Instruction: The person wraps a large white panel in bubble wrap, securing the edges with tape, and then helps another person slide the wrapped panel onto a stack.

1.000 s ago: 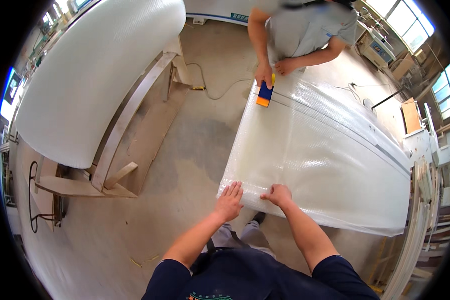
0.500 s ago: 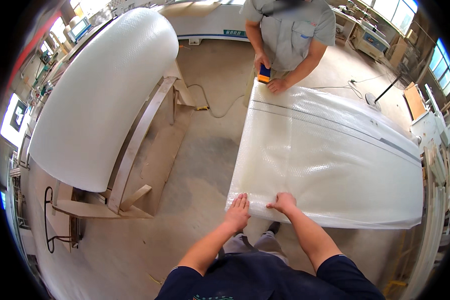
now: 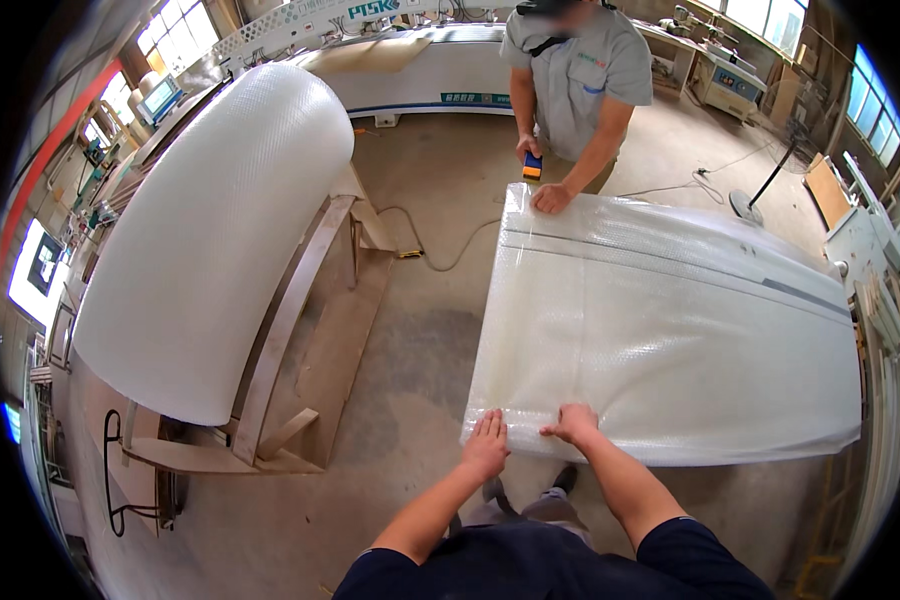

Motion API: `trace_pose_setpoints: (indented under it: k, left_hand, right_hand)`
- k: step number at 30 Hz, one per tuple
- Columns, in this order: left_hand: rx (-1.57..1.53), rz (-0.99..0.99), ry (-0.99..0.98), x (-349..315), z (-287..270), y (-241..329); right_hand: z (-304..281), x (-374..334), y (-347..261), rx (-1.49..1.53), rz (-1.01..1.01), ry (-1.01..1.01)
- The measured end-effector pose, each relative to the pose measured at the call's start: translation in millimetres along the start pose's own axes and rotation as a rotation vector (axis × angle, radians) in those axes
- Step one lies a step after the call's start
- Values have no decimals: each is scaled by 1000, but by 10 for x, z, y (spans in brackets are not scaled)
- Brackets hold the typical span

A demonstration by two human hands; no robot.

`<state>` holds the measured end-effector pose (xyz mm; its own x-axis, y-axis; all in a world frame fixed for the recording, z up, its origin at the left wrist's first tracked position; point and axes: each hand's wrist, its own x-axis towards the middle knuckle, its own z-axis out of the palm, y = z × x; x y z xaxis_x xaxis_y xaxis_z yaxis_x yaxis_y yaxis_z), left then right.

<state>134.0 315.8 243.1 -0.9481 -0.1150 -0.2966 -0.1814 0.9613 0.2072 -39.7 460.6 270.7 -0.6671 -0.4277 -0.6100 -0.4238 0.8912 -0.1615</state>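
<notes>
A broad, flat piece wrapped in bubble wrap (image 3: 660,350) lies in front of me, stretching to the right. My left hand (image 3: 486,448) rests flat on the wrap at its near left corner, fingers extended. To its right, along the near edge, my right hand (image 3: 573,422) presses on the wrap with curled fingers and the thumb pointing left. Whether those fingers pinch any film is hidden. Across the piece, a co-worker's hand (image 3: 552,198) lies on the far left corner. The co-worker's other hand holds a blue and orange hand tool (image 3: 533,167).
At left, a large curved piece in bubble wrap (image 3: 215,240) rests on a wooden frame (image 3: 295,335). A cable (image 3: 450,265) runs over the floor between the two pieces. A black pole stand (image 3: 770,185) and leaning boards (image 3: 882,330) are at right; a long machine (image 3: 430,90) spans the back.
The co-worker's tool has come off the far corner and now hangs just beyond it, while the other hand stays on the wrap. My view has tilted up slightly; my hands keep their places.
</notes>
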Motion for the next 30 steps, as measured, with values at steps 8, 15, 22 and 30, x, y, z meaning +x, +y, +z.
trace_pose_setpoints:
  k: [8, 15, 22, 30]
  left_hand:
    - [-33, 12, 13, 134, -4, 21]
    - [-90, 15, 69, 75, 137, -59]
    - [-94, -76, 92, 197, 21, 141]
    - [-163, -247, 256, 363, 496, 91]
  right_hand:
    - [-73, 50, 43, -12, 8, 48]
    - [131, 229, 55, -62, -71, 13]
    - [136, 108, 196, 14, -105, 75]
    - [119, 117, 159, -66, -308, 78]
